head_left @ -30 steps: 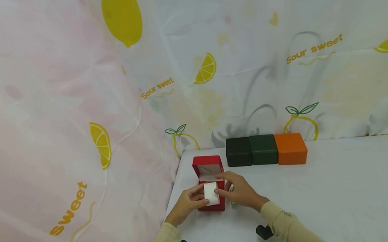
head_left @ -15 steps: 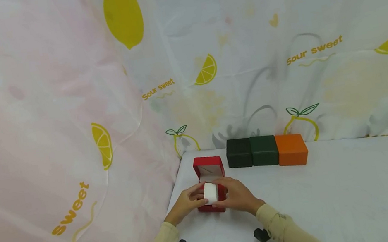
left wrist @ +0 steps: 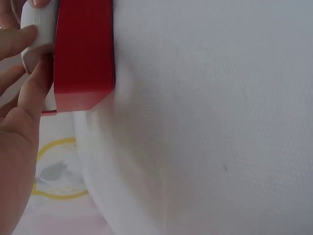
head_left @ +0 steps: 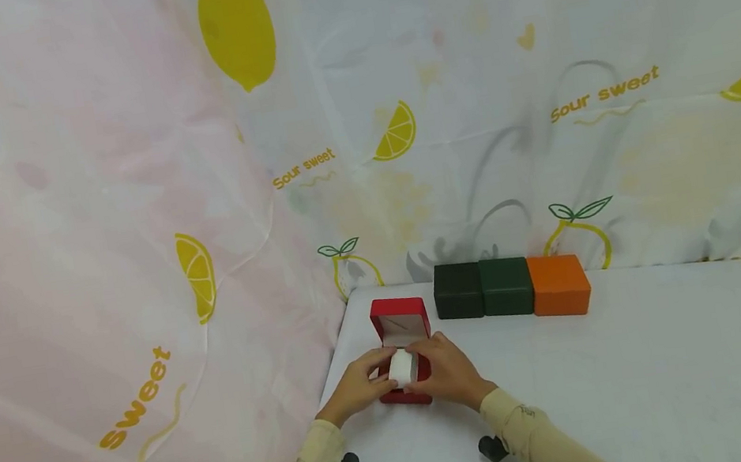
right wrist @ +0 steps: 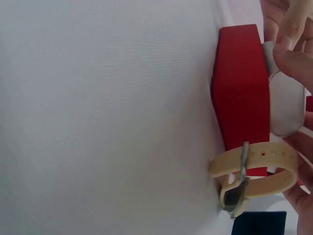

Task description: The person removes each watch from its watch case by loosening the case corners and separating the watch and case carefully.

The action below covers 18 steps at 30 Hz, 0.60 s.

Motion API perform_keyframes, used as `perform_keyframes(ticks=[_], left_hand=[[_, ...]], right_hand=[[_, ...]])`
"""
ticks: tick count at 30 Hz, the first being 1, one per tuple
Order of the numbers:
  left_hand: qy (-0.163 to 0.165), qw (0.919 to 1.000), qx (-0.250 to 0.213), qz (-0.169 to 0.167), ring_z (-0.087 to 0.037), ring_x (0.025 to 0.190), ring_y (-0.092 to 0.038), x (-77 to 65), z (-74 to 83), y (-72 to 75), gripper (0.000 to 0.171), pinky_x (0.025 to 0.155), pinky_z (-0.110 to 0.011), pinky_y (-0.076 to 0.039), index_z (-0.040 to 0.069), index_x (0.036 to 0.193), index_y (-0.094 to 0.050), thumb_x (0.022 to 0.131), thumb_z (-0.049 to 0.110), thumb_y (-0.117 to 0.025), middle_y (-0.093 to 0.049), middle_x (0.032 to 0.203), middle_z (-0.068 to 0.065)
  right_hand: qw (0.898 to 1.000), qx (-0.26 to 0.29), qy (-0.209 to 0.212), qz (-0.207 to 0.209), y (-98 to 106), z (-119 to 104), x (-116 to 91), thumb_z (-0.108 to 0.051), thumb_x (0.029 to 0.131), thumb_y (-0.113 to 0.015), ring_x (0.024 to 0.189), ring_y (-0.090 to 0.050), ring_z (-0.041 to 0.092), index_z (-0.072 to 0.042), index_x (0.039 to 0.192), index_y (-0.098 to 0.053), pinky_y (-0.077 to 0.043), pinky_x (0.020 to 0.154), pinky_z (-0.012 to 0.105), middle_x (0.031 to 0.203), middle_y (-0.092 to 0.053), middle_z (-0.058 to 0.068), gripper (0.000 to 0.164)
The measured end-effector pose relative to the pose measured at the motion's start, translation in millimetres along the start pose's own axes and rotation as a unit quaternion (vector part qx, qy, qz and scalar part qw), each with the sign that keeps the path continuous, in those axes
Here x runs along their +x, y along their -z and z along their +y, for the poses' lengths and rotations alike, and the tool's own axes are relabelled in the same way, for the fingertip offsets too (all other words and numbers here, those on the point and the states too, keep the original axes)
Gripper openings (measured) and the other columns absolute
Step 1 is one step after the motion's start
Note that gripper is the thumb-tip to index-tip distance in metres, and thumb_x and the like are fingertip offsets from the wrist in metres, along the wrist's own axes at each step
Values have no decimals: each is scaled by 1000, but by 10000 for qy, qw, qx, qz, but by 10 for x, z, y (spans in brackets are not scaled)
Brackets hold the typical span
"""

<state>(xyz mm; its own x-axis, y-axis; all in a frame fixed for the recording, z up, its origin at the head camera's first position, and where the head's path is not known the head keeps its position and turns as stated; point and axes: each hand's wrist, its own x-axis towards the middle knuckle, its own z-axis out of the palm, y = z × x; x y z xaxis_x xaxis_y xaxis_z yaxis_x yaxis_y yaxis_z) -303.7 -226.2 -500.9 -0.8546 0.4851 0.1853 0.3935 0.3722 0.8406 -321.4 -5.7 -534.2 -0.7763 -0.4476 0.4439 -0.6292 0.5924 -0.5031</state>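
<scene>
A white watch cushion (head_left: pixel 401 368) is held over the red watch box (head_left: pixel 399 306), whose lid stands raised at the back. My left hand (head_left: pixel 357 384) grips the cushion's left side, thumb near me and fingers at the far side. From the right, my right hand (head_left: pixel 452 372) grips it with thumb and fingers. In the left wrist view the cushion (left wrist: pixel 41 36) sits right at the box's front wall (left wrist: pixel 84 54). Beside the box's right side, a watch (right wrist: pixel 266 164) with a beige strap stands on edge; the right hand hides it in the head view.
Three closed boxes stand in a row at the back: black (head_left: pixel 458 291), dark green (head_left: pixel 507 286) and orange (head_left: pixel 560 285). A lemon-print curtain (head_left: pixel 464 89) rises behind and to the left of the white-covered table (head_left: pixel 684 360).
My right hand has shifted from fingertips on the cushion's right edge to a fuller grip around it, and it now covers the watch. The left hand stays nearly in place.
</scene>
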Motion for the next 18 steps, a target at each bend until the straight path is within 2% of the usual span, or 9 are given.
perform_keyframes(ticks=[3, 5, 11, 15, 18], left_hand=[[-132, 9998, 100, 79, -46, 126, -46, 20, -15, -4, 49, 95, -59, -44, -13, 130, -52, 84, -7, -69, -49, 134, -30], [-60, 9999, 90, 121, -46, 128, -44, 43, -75, -9, 49, 95, -59, -43, -13, 131, -52, 84, -9, -68, -47, 137, -29], [-61, 9986, 475, 237, -41, 129, -46, 105, -322, -16, 48, 94, -48, -48, -8, 132, -55, 85, -8, -68, -49, 139, -23], [-190, 9967, 773, 135, -38, 129, -47, 102, -339, -13, 45, 94, -44, -50, -8, 128, -58, 85, -4, -70, -52, 137, -21], [-185, 9970, 747, 85, -38, 128, -47, 94, -347, -23, 43, 93, -42, -51, -8, 127, -60, 85, -3, -70, -53, 136, -20]], right_hand=[[10000, 39, -35, 24, -16, 4, 12, -46, 73, -84, 94, -49, 12, -11, 121, -67, -53, 78, 29, 110, -68, -2, 63], [10000, 37, -74, 27, -24, 8, 26, -47, 73, -83, 93, -49, 12, -11, 122, -66, -53, 77, 28, 109, -67, -1, 63], [9999, -54, -159, -9, -63, 44, 63, -49, 75, -82, 92, -49, 13, -12, 123, -66, -52, 75, 29, 109, -66, 2, 63], [9992, -140, -320, -168, -110, 68, 43, -49, 74, -82, 94, -48, 14, -12, 122, -66, -51, 78, 31, 106, -65, -1, 62], [9991, -158, -318, -222, -137, 67, 29, -47, 73, -83, 96, -47, 15, -12, 119, -67, -51, 78, 33, 105, -65, -1, 60]])
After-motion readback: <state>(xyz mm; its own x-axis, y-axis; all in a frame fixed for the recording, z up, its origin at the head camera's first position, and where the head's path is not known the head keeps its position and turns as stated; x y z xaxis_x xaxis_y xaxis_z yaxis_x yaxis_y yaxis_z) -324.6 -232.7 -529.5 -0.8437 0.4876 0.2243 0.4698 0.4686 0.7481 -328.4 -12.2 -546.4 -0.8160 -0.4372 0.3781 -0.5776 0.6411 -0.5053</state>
